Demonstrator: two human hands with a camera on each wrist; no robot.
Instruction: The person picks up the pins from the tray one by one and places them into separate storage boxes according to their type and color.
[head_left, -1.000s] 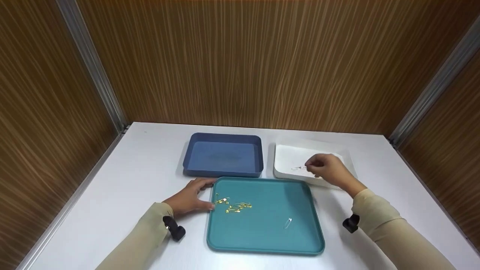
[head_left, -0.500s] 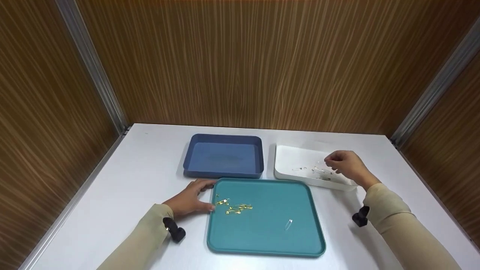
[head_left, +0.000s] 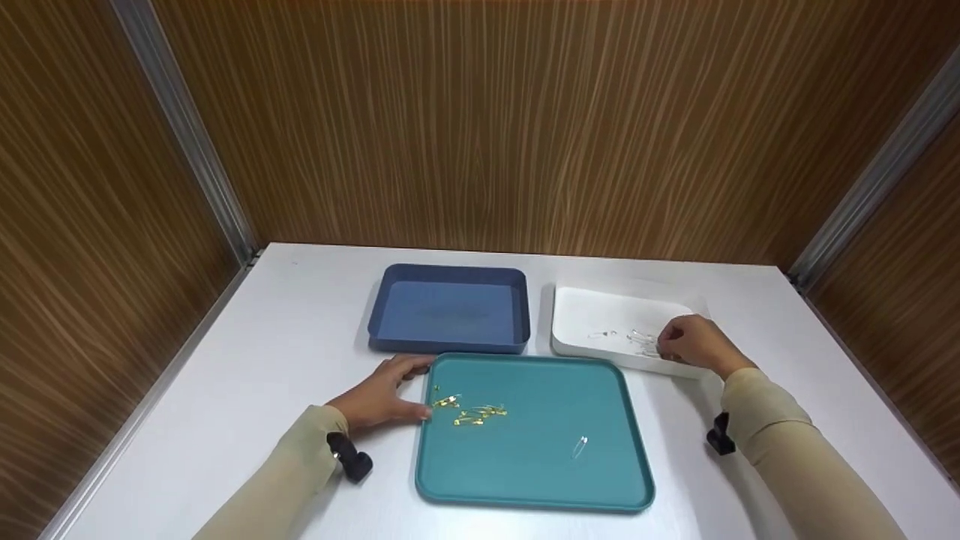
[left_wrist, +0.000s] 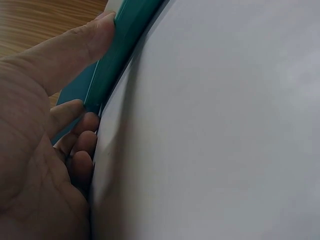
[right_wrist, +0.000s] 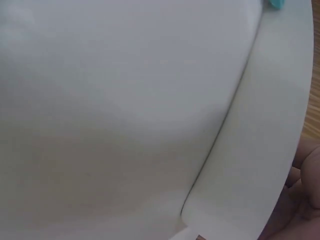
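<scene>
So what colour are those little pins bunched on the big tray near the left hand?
Gold. The pins show best in the head view.

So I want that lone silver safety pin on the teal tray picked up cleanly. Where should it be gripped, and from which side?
Probably pinch the silver safety pin across its thin middle, coming straight down from above. It lies flat and alone on the teal tray, well away from the rim and the gold pins, so nothing blocks either side.
</scene>
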